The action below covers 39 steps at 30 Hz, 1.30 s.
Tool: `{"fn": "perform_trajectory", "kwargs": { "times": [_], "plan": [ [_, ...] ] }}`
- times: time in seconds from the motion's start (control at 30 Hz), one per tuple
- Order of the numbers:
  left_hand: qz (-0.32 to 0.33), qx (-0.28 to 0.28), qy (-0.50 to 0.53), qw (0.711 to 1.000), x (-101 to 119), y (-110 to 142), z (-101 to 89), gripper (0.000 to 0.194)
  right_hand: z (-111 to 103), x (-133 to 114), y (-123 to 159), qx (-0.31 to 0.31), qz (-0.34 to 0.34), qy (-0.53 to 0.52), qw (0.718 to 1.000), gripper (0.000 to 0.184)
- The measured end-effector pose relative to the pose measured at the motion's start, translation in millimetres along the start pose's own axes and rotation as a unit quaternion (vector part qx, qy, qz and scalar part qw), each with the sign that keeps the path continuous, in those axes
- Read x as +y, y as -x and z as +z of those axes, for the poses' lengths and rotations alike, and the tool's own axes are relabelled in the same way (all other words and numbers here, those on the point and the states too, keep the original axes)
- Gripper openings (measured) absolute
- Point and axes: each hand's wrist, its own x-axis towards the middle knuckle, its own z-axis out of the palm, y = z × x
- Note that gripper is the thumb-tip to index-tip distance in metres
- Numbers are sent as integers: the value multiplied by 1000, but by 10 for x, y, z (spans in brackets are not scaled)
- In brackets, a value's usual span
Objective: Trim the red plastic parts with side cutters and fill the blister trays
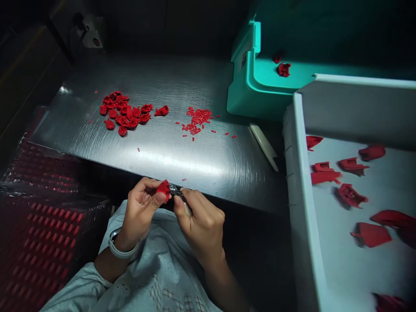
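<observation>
My left hand is closed on a small red plastic part, pinched between thumb and fingers at the near edge of the metal table. My right hand is closed round a small metal tool with a pale handle, its tip touching the red part. Both hands meet just above my lap. A pile of similar red parts lies on the table's far left. A scatter of tiny red trimmings lies near the table's middle.
A white bin at the right holds several red parts. A teal bin behind it holds a few more. A pale flat stick lies at the table's right edge. A dark crate stands at my left.
</observation>
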Motion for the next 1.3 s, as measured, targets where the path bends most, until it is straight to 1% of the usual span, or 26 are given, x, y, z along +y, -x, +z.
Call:
{"fn": "perform_trajectory", "kwargs": {
  "times": [0.07,0.13,0.2,0.27,0.3,0.37,0.4,0.43,0.47,0.5,0.53,0.57,0.6,0.67,0.7,0.77,0.83,0.9,1.0,1.07,1.1,1.13,1.17,1.2,1.23,1.3],
  "plan": [
    [5,2,-14,1000,5,-20,-16,42,26,7,10,-17,63,-97,993,43],
    [3,3,-24,1000,8,-38,-35,43,52,9,14,-38,152,-216,964,51],
    [4,-3,-32,999,6,-45,-61,44,80,7,13,-51,241,-336,909,55],
    [21,-21,-52,998,10,-56,-113,43,105,5,9,-63,303,-429,849,58],
    [46,-23,-74,996,24,-73,-157,41,114,6,6,-69,312,-445,837,59],
    [139,11,-154,978,99,-158,-303,34,121,13,4,-78,315,-444,835,58],
    [201,47,-218,954,168,-231,-409,28,120,21,7,-79,315,-440,837,55],
    [260,89,-294,915,258,-325,-534,22,116,32,15,-80,318,-435,839,53],
    [307,130,-375,865,368,-433,-675,16,113,48,28,-80,323,-428,840,51],
    [336,159,-455,809,491,-550,-825,11,111,68,46,-81,331,-420,841,51],
    [345,177,-521,761,623,-666,-975,8,112,92,68,-81,341,-409,842,51],
    [339,181,-574,723,753,-773,-1114,8,118,118,95,-83,352,-399,843,51],
    [322,179,-614,698,875,-866,-1236,8,128,144,124,-85,363,-388,843,52],
    [284,161,-660,677,1066,-993,-1397,11,158,190,183,-93,376,-373,843,54],
    [273,152,-673,671,1127,-1029,-1431,13,174,207,209,-100,379,-368,843,55],
    [278,144,-690,652,1181,-1063,-1406,21,202,224,247,-114,385,-357,843,57],
    [297,131,-710,625,1164,-1091,-1279,28,217,220,262,-128,390,-348,843,59],
    [296,104,-735,601,1111,-1156,-1096,33,220,206,259,-143,389,-339,845,59],
    [245,78,-778,574,1038,-1333,-840,39,214,187,247,-156,369,-323,857,55],
    [213,89,-788,571,1027,-1423,-741,33,206,181,244,-156,357,-317,865,53],
    [205,100,-781,581,1033,-1429,-716,29,202,179,242,-155,354,-316,867,51],
    [206,108,-765,600,1043,-1399,-703,25,199,176,238,-154,350,-317,868,51],
    [212,105,-737,633,1052,-1330,-698,22,196,171,230,-153,343,-318,871,50],
    [220,87,-696,678,1056,-1226,-697,21,192,161,217,-152,332,-320,874,50],
    [223,52,-641,733,1051,-1092,-697,20,188,147,197,-150,318,-322,879,49],
    [193,-57,-500,842,1001,-782,-684,21,173,106,138,-142,283,-331,889,51]
  ]
}}
